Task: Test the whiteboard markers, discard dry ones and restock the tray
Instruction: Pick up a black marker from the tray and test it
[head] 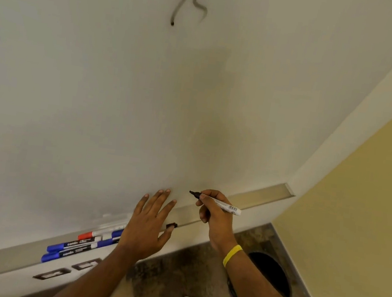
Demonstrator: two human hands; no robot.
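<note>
My right hand point(216, 215) grips an uncapped black marker point(222, 203), its tip pointing left and just off the whiteboard point(98, 85) above the tray point(261, 196). My left hand point(148, 227) hovers over the tray with fingers spread, and a dark cap point(171, 225) sits at its thumb tip. Left of that hand, two blue markers point(72, 248) and a red-capped marker point(90, 235) lie in the tray. Two faint grey squiggles point(187, 0) mark the top of the board.
A round black bin point(270, 273) stands on the dark patterned floor below my right forearm. A yellow wall point(370, 196) runs along the right. Dark rectangular plates point(53, 274) sit on the ledge front below the tray.
</note>
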